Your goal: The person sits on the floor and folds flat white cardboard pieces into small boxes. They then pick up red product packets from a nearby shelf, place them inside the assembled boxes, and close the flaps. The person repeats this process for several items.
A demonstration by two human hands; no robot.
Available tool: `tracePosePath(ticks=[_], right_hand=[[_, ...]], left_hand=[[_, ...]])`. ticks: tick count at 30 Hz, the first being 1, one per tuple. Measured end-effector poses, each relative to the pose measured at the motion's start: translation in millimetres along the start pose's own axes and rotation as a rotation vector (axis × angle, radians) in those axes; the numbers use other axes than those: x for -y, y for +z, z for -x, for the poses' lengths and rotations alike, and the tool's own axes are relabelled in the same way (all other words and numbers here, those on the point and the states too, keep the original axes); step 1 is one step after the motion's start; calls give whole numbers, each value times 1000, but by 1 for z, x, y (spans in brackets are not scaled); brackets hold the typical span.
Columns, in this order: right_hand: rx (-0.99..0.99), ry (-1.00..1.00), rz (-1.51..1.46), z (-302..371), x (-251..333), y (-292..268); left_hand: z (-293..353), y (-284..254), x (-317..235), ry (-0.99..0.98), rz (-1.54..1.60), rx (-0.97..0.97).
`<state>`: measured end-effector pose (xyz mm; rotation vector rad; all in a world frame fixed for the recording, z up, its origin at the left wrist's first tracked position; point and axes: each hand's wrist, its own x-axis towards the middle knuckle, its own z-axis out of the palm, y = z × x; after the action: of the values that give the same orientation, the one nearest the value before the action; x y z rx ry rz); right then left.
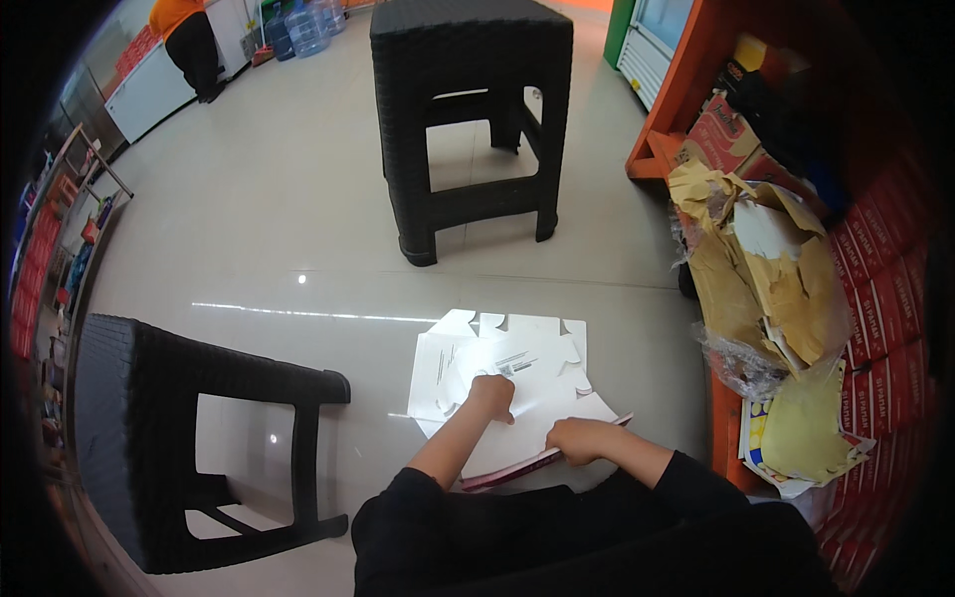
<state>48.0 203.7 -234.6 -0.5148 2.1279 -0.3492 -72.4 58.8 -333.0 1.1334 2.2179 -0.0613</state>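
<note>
An unfolded flat cardboard box (pixel 542 348), white on the side facing up, lies on the floor in front of me. It has cut tabs along its far and right edges and small dark print near its middle. My left hand (pixel 489 398) is closed like a fist and rests on the white surface. My right hand (pixel 577 441) grips the near edge, where a strip with a dark red outer face is folded up. The fingertips of the right hand are partly hidden by that edge.
Black plastic stools stand ahead (pixel 477 199) and at the left (pixel 164 438). On the right, torn brown paper (pixel 786 289) lies beside an orange shelf (pixel 652 149) and stacked red boxes (pixel 880 269). Far left, a person (pixel 189 50) stands by a white chest (pixel 149 99), near large water bottles (pixel 306 32).
</note>
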Motion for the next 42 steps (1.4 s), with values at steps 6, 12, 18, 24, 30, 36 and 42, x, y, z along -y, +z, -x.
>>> tracePosePath(ticks=[6,12,18,24,30,36,42], right_hand=[[-20,-27,20,-8,11,-53],[-249,-67,103,-14,10,-76],[-348,-53,93,-23,-21,-58],[-356,-76,14,-24,-31,-73],[-422,-98,-34,-34,-38,-82],[-312,41,-52,-69,-53,-105],[-208,161,-82,-112,-62,-114]], left_hand=[[-7,-17,-4,72,-152,31],[-51,-11,-8,174,-235,76],[-51,-30,-8,299,-295,107],[-95,-25,22,-92,383,819],[-82,-59,51,-88,557,689],[-18,-85,69,-129,657,364],[11,-76,78,-129,563,170]])
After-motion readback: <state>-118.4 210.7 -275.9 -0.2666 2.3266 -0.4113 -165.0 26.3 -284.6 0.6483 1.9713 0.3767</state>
